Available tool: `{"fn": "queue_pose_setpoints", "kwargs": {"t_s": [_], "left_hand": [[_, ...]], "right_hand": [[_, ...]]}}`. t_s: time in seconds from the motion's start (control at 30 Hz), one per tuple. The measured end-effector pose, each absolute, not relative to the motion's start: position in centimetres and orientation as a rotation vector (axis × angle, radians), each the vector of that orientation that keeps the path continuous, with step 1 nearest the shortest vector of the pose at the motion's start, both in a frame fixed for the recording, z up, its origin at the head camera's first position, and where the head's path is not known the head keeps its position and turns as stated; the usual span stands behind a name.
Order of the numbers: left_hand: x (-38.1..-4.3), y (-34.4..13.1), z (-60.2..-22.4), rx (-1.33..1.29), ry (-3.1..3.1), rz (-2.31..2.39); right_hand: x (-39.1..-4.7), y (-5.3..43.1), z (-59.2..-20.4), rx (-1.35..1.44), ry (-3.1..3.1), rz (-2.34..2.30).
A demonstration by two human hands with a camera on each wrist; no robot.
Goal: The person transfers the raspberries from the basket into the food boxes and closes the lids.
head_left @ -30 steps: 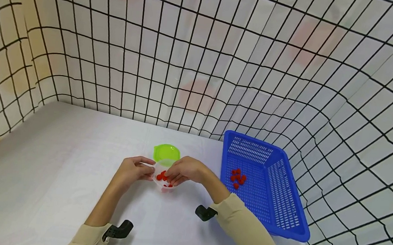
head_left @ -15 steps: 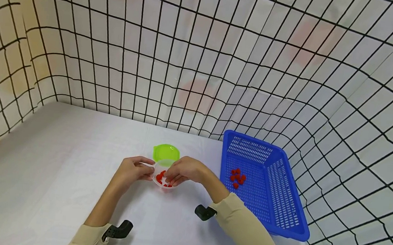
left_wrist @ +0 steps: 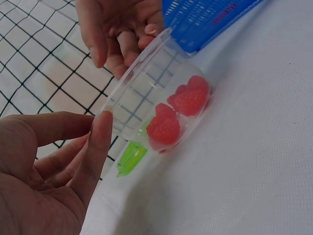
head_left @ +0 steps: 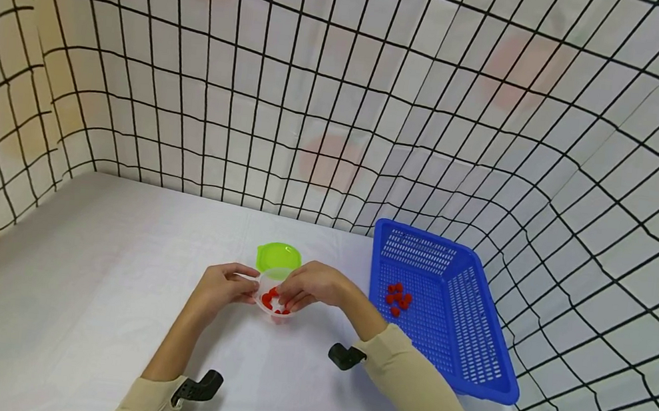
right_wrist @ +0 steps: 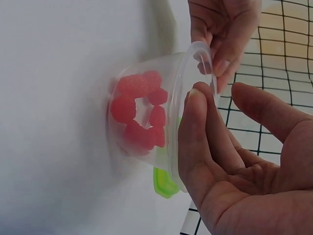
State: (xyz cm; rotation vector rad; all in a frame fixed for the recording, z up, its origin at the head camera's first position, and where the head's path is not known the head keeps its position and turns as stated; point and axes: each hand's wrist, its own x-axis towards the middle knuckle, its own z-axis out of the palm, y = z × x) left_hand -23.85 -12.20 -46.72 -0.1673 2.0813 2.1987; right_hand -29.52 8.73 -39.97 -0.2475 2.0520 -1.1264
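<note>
A clear plastic tub (right_wrist: 168, 63) stands on the white cloth with several raspberries (right_wrist: 122, 108) on its bottom, lying in a ring around a bare spot in the right wrist view. My left hand (head_left: 225, 283) pinches the tub's rim between thumb and finger at its left side. Over the tub's mouth is my right hand (head_left: 316, 283), its fingertips at the opening and the thumb apart from them, with nothing seen between them. Just behind the tub lies a bright green lid (head_left: 279, 256), partly covered by it in the left wrist view.
To the right a blue slotted basket (head_left: 474, 348) holds several more raspberries (head_left: 397, 298). Black wire mesh (head_left: 233, 88) over a pale sheet borders the back and both sides of the table. Each sleeve carries a black wrist device (head_left: 198, 386).
Inside the tub the raspberries have shifted, spreading outward so a bare patch shows in the middle. The right fingers moved only slightly; the left hand keeps its place on the rim.
</note>
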Motion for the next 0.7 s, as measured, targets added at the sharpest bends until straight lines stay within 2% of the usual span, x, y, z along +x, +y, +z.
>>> {"fn": "queue_pose_setpoints", "kwargs": {"t_s": [0.3, 0.7], "left_hand": [[-23.8, -12.2, -46.8, -0.197, 2.128, 2.146], [-24.0, -12.1, -47.0, -0.224, 2.156, 2.11]], "right_hand": [[-30.0, 10.3, -38.2, -0.293, 2.13, -1.126], [-30.8, 15.0, -35.7, -0.149, 2.249, -1.194]]}}
